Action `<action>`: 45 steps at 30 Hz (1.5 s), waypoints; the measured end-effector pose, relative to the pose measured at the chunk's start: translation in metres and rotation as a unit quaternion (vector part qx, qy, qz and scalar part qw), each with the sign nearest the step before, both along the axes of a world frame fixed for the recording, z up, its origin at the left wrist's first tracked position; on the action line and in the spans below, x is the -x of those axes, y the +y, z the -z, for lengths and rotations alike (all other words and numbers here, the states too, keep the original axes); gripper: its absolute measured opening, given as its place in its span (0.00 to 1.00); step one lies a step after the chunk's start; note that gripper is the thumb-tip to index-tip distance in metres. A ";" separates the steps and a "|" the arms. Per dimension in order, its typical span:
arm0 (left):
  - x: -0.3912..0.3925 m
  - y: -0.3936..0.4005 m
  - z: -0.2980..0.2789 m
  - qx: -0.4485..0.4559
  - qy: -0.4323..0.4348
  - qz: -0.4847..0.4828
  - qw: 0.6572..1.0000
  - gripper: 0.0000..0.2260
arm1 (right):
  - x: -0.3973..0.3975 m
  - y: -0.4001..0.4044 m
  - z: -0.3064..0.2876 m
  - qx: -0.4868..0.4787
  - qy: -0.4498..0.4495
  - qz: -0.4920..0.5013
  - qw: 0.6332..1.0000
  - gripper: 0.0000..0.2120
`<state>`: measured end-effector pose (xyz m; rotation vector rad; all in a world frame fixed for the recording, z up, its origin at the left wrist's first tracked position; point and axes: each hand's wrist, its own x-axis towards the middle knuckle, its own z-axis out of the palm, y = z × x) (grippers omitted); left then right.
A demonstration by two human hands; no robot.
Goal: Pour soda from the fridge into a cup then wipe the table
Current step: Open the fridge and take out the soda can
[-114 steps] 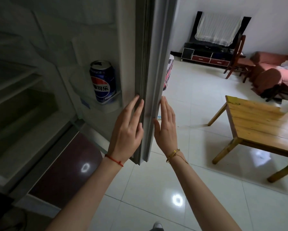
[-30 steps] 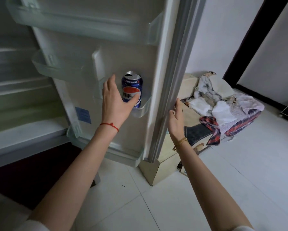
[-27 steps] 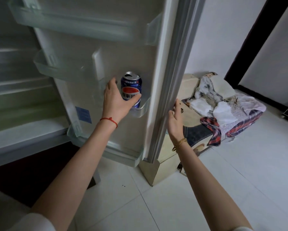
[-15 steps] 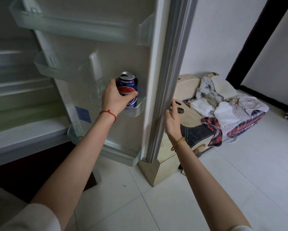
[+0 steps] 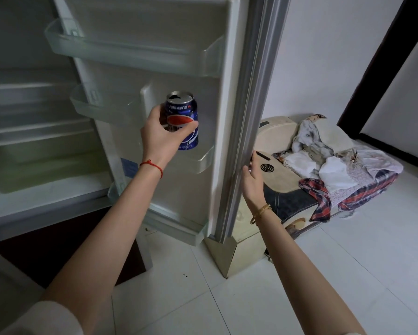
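the left hand (image 5: 163, 139) is wrapped around a blue soda can (image 5: 182, 119), thumb across the front of the label and the other fingers behind, gripping it about mid-height so the can stays upright. the can sits just above the small clear door shelf (image 5: 200, 162) on the inside of the open fridge door (image 5: 193, 68), clear of the shelf's lip, which suggests it is being taken out rather than set down. its top looks already opened, with a dark gap at the mouth, so keeping it level matters if any soda is inside. the right hand (image 5: 252, 180) rests against the outer edge of the door, fingers (image 5: 251, 163) curled loosely on the grey seal, most likely to hold the door open and steady while the other arm works inside; it grips nothing else. the fridge interior (image 5: 34, 141) to the left shows bare shelves. to the right, near the wall, a low piece of furniture carries a heap of clothes (image 5: 336, 163). no cup or table shows in this view, so the pouring and wiping are not yet begun; the likely next need is to bring the can away and shut the door.
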<state>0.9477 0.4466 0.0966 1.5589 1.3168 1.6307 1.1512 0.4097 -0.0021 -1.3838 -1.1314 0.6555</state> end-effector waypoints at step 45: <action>0.213 -0.232 0.059 0.047 -0.075 0.079 0.993 0.25 | 0.182 -0.162 0.036 -0.185 -0.084 0.118 0.972 0.09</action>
